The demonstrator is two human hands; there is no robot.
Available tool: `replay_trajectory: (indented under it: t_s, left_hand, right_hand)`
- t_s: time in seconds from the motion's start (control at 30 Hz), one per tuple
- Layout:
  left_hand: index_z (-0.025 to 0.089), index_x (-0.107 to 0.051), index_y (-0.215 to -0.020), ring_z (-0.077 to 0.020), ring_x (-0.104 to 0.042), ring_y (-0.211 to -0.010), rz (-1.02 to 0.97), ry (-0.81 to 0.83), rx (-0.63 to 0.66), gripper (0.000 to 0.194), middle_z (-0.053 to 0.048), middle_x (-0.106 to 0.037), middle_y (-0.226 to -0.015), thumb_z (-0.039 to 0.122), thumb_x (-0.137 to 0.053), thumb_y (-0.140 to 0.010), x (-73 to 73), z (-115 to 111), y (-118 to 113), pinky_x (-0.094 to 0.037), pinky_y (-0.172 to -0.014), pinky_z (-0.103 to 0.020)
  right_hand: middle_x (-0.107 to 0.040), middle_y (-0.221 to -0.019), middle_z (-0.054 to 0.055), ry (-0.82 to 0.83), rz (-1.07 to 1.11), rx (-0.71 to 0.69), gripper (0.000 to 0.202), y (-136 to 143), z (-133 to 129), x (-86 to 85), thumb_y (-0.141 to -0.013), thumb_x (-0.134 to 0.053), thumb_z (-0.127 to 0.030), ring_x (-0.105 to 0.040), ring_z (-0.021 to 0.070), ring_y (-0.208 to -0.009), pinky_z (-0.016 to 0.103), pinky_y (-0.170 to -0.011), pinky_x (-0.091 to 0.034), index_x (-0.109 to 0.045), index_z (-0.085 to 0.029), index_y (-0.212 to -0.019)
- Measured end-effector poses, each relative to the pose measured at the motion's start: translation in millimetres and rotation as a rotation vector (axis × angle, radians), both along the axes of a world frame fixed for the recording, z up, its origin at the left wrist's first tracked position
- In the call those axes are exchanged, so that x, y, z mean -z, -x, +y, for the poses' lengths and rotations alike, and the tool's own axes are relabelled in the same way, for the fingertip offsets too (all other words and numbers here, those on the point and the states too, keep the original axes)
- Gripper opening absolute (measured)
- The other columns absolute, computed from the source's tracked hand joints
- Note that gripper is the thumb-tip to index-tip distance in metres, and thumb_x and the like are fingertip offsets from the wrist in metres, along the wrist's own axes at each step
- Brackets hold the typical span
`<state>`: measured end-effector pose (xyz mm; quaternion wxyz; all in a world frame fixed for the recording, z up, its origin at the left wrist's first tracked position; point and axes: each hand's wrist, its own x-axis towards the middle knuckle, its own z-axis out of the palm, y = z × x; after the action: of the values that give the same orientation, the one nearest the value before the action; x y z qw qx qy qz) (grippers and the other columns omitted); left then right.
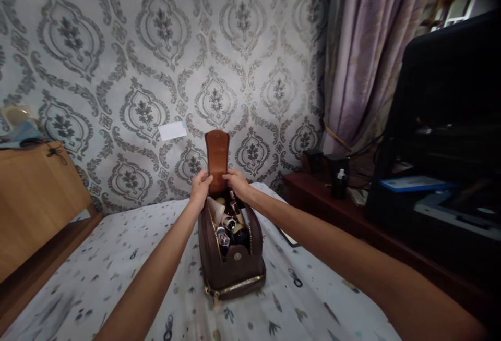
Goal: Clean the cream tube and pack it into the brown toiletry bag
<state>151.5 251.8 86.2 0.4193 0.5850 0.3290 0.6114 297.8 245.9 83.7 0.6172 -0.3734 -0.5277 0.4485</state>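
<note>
Both hands [219,184] — gripping bag flap [217,158]

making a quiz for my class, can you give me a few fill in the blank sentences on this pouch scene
1. The brown pouch stands on a patterned ____.
2. Both the left hand and the right hand grip the pouch's raised ____.
3. The top of the pouch is ____, so bottles show inside.
4. A small white paper is stuck on the ____.

Missing words: bedsheet; flap; open; wall
</note>
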Motion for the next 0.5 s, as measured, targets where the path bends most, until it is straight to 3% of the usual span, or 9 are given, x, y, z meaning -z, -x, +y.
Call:
replay_trajectory:
  t_s: [0.33, 0.5]
  left_hand:
    - [0.019, -0.067, -0.098, -0.0165, -0.062, -0.072, -0.012, -0.018, 0.033, 0.033, 0.000, -0.069, -0.078, 0.030, -0.072, -0.067, -0.9, -16.4, 0.1, -0.049, -0.069, -0.027]
    - [0.020, -0.068, -0.092, -0.0191, -0.064, -0.079, -0.028, -0.042, 0.023, 0.030, -0.001, -0.071, -0.080, 0.034, -0.073, -0.066, 0.6, -25.0, -2.8, -0.051, -0.075, -0.030]
  right_hand:
    - [-0.070, -0.065, -0.001, -0.004, 0.110, 0.007, 0.021, 4.5, -20.9, -2.1, -0.057, -0.059, -0.024, -0.061, 0.0167, -0.066, 0.028, -0.069, -0.049, -0.067, -0.018, -0.076]
    - [-0.070, -0.067, 0.000, -0.032, 0.125, 0.031, 0.019, 6.0, -30.3, -2.7, -0.057, -0.064, -0.029, -0.061, 0.0175, -0.069, 0.029, -0.069, -0.048, -0.069, -0.019, -0.073]
